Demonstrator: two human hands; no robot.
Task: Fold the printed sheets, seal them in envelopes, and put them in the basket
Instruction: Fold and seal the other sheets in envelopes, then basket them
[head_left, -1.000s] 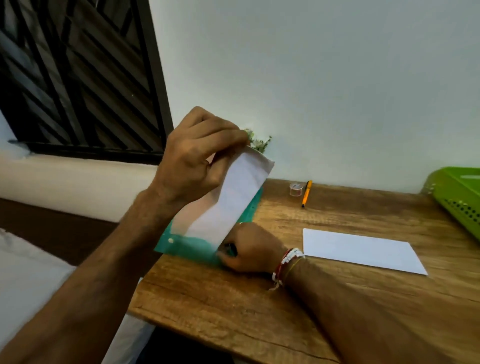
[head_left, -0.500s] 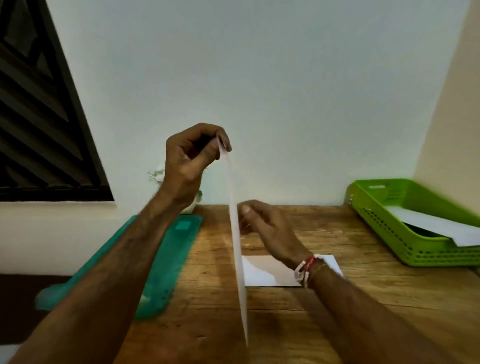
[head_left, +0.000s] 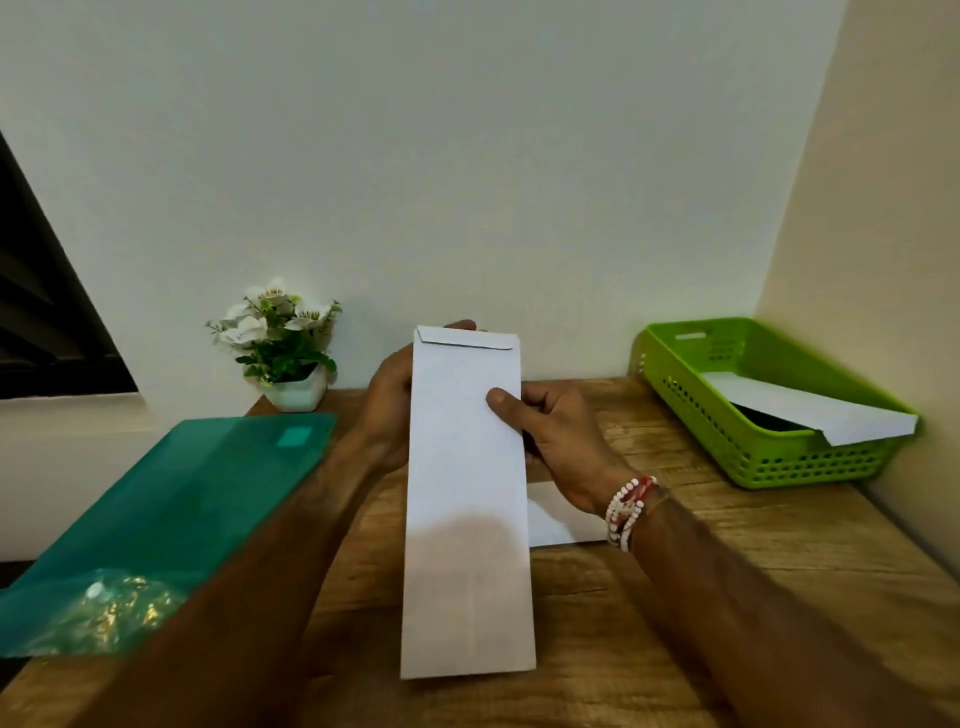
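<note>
A long white envelope (head_left: 467, 499) is held upright above the wooden table (head_left: 727, 597), flap end up. The right hand (head_left: 558, 447) pinches its right edge, thumb (head_left: 501, 408) on the front, fingers curled behind. The left hand (head_left: 389, 410) grips the left edge from behind, fingertips showing past the top. A white sheet (head_left: 550, 525) lies flat beneath. At the far right corner, the green basket (head_left: 675, 395) holds a white envelope, one end resting on its rim.
</note>
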